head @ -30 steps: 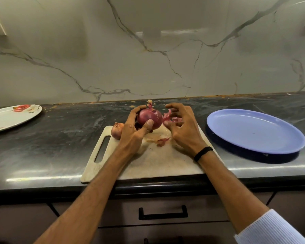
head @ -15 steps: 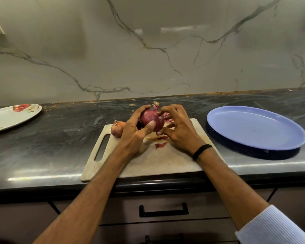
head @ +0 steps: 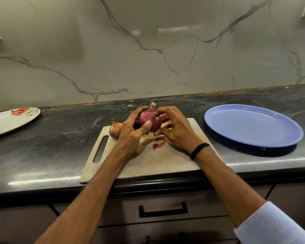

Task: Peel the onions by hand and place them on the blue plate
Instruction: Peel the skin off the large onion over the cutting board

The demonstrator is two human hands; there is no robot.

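My left hand [head: 130, 132] grips a red onion [head: 148, 118] just above the cutting board [head: 148, 159], thumb across its front and fingers curled over its top. Its dry stem tip sticks up behind. My right hand [head: 176, 129] pinches loose red skin at the onion's right side, fingers curled against it. A second, smaller onion [head: 115, 129] with brownish skin lies on the board's far left corner, partly hidden by my left hand. The blue plate [head: 253, 125] sits to the right with nothing on it.
Torn bits of red peel [head: 158, 144] lie on the board under my hands. A white plate [head: 9, 120] with red scraps stands at the far left of the dark counter. A marble wall runs behind; a drawer with a black handle [head: 163, 209] sits below the counter edge.
My right hand has moved back in against the onion's right side and top after being slightly apart. The onion stays in my left hand, turned a little. The view shifted slightly.
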